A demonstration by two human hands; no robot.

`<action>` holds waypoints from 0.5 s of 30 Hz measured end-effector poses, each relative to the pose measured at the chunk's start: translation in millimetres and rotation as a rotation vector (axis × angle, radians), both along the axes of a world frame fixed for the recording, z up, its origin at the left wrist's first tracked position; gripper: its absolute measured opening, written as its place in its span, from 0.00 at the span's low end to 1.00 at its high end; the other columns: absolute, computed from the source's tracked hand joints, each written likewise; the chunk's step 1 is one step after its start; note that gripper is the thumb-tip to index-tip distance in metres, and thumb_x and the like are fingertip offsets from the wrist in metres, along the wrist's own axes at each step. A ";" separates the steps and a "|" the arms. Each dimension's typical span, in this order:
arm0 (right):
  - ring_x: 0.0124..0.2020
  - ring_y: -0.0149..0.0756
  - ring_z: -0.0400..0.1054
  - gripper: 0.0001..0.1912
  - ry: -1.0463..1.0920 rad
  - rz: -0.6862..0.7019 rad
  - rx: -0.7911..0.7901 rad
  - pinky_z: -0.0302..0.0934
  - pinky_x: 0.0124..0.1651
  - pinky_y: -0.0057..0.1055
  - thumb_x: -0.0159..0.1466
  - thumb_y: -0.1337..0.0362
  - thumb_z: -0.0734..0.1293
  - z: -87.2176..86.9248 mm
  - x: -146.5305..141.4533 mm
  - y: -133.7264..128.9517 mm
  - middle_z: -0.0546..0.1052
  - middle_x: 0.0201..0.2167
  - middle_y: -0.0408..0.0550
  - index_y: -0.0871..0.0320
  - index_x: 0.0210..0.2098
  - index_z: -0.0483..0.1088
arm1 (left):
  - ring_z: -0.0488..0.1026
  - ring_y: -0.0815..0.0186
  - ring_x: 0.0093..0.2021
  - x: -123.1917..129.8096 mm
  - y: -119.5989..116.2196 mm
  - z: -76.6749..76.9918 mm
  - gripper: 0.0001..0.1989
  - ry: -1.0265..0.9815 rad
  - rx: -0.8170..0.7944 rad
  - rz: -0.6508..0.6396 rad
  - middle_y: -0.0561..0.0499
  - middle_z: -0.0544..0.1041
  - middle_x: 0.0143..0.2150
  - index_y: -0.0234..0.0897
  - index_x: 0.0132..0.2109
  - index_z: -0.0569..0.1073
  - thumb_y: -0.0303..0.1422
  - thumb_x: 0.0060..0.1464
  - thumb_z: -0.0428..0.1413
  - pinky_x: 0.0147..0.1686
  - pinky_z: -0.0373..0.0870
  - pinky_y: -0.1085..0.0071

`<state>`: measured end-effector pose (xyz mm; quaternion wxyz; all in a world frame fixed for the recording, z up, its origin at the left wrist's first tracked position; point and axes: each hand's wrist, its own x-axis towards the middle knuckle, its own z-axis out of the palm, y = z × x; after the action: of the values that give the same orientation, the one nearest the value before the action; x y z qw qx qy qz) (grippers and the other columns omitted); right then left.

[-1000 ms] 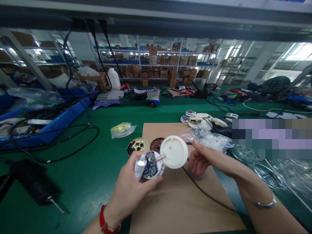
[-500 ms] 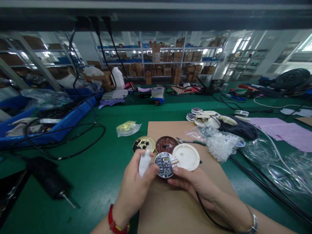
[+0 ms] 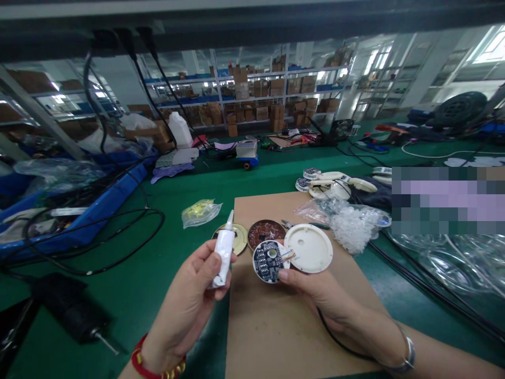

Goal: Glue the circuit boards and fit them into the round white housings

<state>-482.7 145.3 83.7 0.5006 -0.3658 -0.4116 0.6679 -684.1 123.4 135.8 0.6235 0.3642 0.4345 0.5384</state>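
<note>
My left hand (image 3: pixel 197 281) is closed round a white glue tube (image 3: pixel 224 251), its pointed nozzle tilted up. My right hand (image 3: pixel 315 292) grips a round circuit board (image 3: pixel 270 263) by its edge, thumb on top. Thin wires join the board to a white round plastic cover (image 3: pixel 311 247), which lies open side up against the same hand. Behind them a yellowish round tin (image 3: pixel 239 239) with dark bits and a brown round dish (image 3: pixel 260 231) with small parts rest by the cardboard sheet (image 3: pixel 260 326). The glue tube partly covers the yellowish tin.
Left stand a blue bin (image 3: pixel 114 202) of cables and a black electric screwdriver (image 3: pixel 67 305). A small bag of yellow parts (image 3: pixel 200 211) lies mid-table. On the right are a bag of clear pieces (image 3: pixel 351 226), pliers (image 3: pixel 290 223), more round covers (image 3: pixel 329 184) and black cables.
My left hand has drawn away leftward from the circuit board, and the glue tube now points upward in full sight. My right hand still holds the board. The view has shifted slightly.
</note>
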 end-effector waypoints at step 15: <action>0.44 0.40 0.71 0.21 -0.335 -0.112 0.252 0.63 0.55 0.40 0.56 0.58 0.72 11.4 11.4 -5.0 0.77 0.43 0.47 0.50 0.48 0.70 | 0.73 0.74 0.31 -10.3 -14.5 2.5 0.13 0.455 0.298 0.601 0.58 0.77 0.39 0.43 0.42 0.73 0.40 0.49 0.62 0.31 0.73 0.84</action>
<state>-471.4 140.3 95.1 0.5033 -0.4283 -0.5484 0.5123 -694.4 108.9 138.3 0.2667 0.4170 0.5658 0.6594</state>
